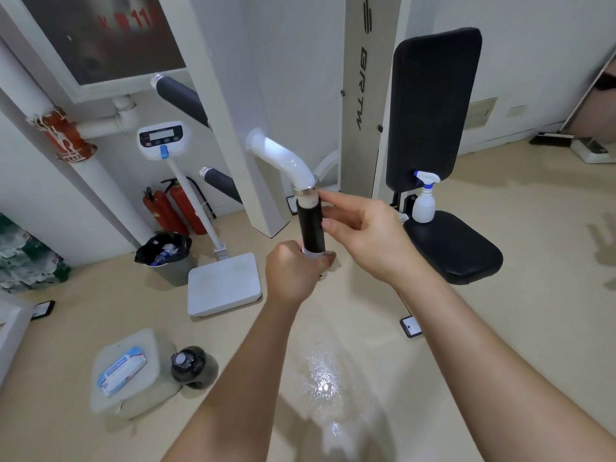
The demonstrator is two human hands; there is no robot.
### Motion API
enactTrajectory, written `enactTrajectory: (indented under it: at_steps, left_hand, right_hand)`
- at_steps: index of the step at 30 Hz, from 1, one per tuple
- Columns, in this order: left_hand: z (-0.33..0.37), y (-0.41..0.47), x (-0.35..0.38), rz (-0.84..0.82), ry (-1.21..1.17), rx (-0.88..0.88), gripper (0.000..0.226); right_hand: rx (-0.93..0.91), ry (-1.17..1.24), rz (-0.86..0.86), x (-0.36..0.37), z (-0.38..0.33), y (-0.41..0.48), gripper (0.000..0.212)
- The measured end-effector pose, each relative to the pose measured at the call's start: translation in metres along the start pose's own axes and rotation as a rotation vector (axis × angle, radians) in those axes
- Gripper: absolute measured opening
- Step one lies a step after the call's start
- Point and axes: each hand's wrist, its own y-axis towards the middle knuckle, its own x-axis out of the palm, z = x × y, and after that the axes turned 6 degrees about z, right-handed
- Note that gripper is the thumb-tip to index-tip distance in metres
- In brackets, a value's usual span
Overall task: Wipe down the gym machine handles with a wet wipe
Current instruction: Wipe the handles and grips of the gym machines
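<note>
Black handle grip (311,225) stands upright at frame centre, on the end of a white bent tube (283,158) with a metal collar.

Left hand (295,273): clenched around the grip's lower end. A sliver of white wipe (315,254) shows at the top of the fist; the rest of it, and the grip's bottom end, are hidden inside the hand.

Right hand (363,235): fingers loosely curled, fingertips (328,196) touching the grip's right side near the collar; not closed round it. Whether it holds anything cannot be told.

Surroundings: spray bottle (424,203) on the black seat (453,248), against the backrest. Wipes pack (121,370) on a pale cushion at lower left, a dark bottle (188,361) just beside it. White scale (223,285), bin (166,253) and two fire extinguishers (175,208) stand behind. Wet glare on the floor between the forearms. Right edge is blurred; objects there are unreadable.
</note>
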Motion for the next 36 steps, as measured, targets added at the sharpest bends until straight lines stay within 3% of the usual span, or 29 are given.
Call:
enactTrajectory:
  at_steps: [7, 9, 12, 15, 20, 26, 28, 32, 34, 36]
  left_hand:
    - [-0.014, 0.013, -0.017, -0.292, -0.124, 0.018, 0.019]
    - [-0.023, 0.014, -0.007, -0.227, -0.050, 0.057, 0.019]
    - [-0.031, 0.004, 0.017, 0.059, 0.136, -0.015, 0.030]
    - [-0.028, -0.008, 0.033, 0.195, 0.112, -0.085, 0.034]
    - [-0.037, -0.008, 0.033, 0.070, -0.012, -0.174, 0.031]
    - [-0.051, -0.011, 0.000, -0.126, -0.202, -0.100, 0.016]
    - [-0.059, -0.014, -0.009, -0.096, -0.215, -0.104, 0.017]
    - [-0.066, -0.017, -0.008, 0.114, 0.157, -0.075, 0.028]
    - [-0.060, -0.017, -0.007, 0.153, 0.151, -0.072, 0.009]
    - [-0.049, -0.022, 0.000, 0.078, 0.051, -0.087, 0.007]
  right_hand:
    - [-0.011, -0.002, 0.037, 0.011, 0.001, 0.002, 0.036]
    - [-0.002, -0.064, 0.034, 0.014, -0.001, 0.004, 0.032]
    - [-0.006, -0.155, -0.008, 0.014, -0.004, 0.009, 0.029]
    - [-0.010, -0.182, -0.023, 0.012, -0.005, 0.010, 0.029]
    - [-0.022, -0.211, -0.044, 0.015, -0.004, 0.009, 0.029]
    - [-0.033, -0.180, -0.048, 0.015, -0.001, 0.008, 0.027]
    - [-0.035, -0.159, -0.036, 0.016, 0.001, 0.007, 0.029]
    - [-0.024, -0.076, 0.000, 0.019, 0.011, 0.008, 0.030]
    - [0.025, -0.039, 0.020, 0.020, 0.022, 0.002, 0.033]
    - [0.152, -0.037, -0.019, 0.023, 0.043, -0.014, 0.043]
